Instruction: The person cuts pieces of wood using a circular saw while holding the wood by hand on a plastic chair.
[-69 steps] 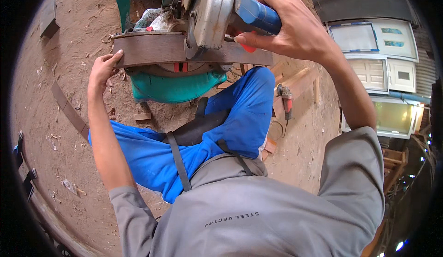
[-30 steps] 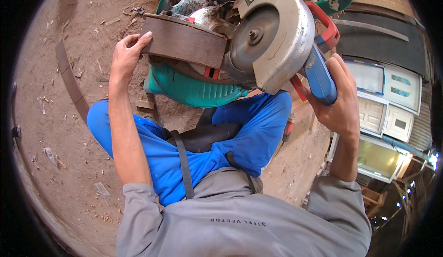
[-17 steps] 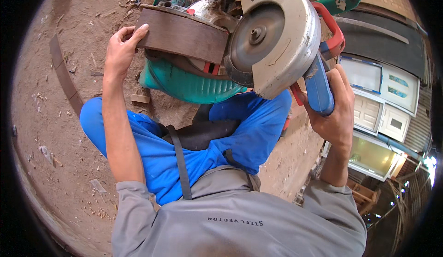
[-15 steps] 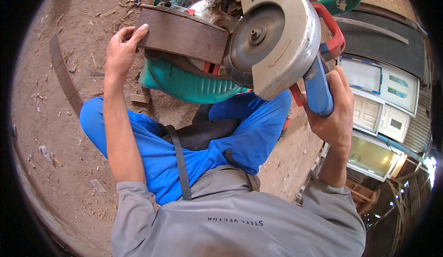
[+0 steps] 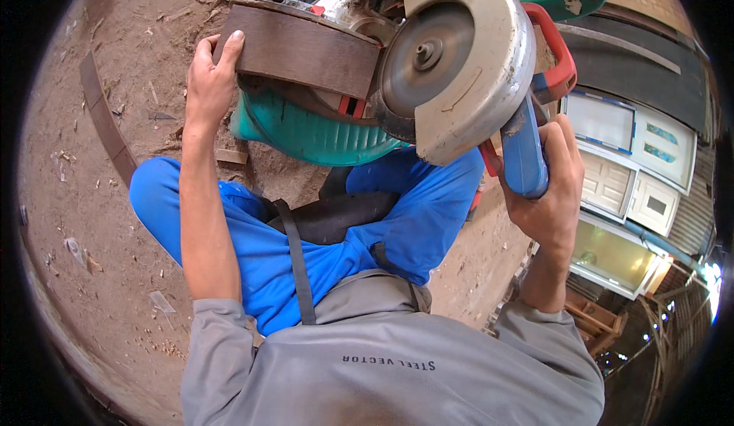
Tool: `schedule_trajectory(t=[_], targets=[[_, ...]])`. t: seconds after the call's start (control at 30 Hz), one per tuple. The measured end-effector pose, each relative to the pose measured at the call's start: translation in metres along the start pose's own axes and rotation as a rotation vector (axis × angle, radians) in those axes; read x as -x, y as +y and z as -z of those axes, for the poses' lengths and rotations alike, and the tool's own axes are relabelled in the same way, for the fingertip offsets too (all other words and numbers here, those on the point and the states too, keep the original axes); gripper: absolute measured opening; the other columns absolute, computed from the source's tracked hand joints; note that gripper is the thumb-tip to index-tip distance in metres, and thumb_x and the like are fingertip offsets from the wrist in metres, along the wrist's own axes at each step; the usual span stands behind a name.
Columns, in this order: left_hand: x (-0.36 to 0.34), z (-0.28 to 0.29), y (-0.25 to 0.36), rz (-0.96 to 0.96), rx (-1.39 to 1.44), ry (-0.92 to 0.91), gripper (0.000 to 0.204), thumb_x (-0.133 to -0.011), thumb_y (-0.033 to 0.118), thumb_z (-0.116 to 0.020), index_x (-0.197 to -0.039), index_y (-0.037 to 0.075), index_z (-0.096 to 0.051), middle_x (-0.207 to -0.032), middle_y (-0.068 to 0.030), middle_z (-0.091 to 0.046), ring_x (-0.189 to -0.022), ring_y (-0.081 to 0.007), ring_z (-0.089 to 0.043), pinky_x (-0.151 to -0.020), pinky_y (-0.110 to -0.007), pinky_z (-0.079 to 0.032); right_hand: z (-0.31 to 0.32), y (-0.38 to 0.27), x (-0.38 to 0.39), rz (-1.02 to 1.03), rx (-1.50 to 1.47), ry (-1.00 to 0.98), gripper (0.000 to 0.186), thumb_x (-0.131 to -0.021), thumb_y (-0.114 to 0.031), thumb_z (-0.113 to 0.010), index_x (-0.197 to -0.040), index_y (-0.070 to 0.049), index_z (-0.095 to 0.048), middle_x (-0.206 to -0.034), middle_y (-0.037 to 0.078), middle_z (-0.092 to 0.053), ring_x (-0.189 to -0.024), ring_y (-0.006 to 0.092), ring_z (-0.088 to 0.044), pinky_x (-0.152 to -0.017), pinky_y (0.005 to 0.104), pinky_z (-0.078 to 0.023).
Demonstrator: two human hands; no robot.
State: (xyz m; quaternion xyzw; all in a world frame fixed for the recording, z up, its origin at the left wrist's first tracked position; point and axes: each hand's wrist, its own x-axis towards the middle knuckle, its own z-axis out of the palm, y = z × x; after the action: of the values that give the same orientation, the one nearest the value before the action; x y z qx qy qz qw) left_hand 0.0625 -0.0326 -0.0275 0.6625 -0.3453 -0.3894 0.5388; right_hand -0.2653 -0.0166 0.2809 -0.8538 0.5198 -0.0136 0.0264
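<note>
Basically, left hand (image 5: 209,90) pinched the left end of the brown board (image 5: 306,50), thumb on its face, fingers mostly hidden; right hand (image 5: 550,189) curled closed round the blue handle (image 5: 524,151) of the saw (image 5: 497,67). Board sat between left hand and blade (image 5: 447,38), right end touching or just beside it, couldn't tell. One-ended pinch probably risked twist or kickback if the blade caught.
</note>
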Motion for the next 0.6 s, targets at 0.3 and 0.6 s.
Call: schedule_trajectory(t=[0.3, 0.6], targets=[[0.0, -0.0008, 0.0013, -0.008, -0.015, 0.012, 0.063, -0.101, 0.05, -0.067, -0.124, -0.009, -0.062, -0.11, -0.0173, -0.072, -0.1, -0.0203, -0.066, -0.091, -0.034, -0.052, -0.007, -0.0044, 0.0058, -0.03, 0.005, -0.002, 0.045, -0.06, -0.003, -0.081, -0.098, -0.004, -0.057, -0.092, 0.014, -0.049, -0.08, 0.0396, -0.057, -0.07, 0.0456, -0.048], [0.0016, -0.0003, 0.0041, 0.018, 0.014, 0.007, 0.06, -0.101, 0.049, -0.067, -0.123, -0.007, -0.063, -0.108, -0.0139, -0.072, -0.1, -0.0176, -0.065, -0.09, -0.033, -0.052, -0.0085, -0.0035, 0.0077, -0.033, -0.006, -0.013, 0.052, -0.056, -0.006, -0.085, -0.1, -0.005, -0.059, -0.093, 0.013, -0.049, -0.081, 0.0382, -0.057, -0.071, 0.0465, -0.049]])
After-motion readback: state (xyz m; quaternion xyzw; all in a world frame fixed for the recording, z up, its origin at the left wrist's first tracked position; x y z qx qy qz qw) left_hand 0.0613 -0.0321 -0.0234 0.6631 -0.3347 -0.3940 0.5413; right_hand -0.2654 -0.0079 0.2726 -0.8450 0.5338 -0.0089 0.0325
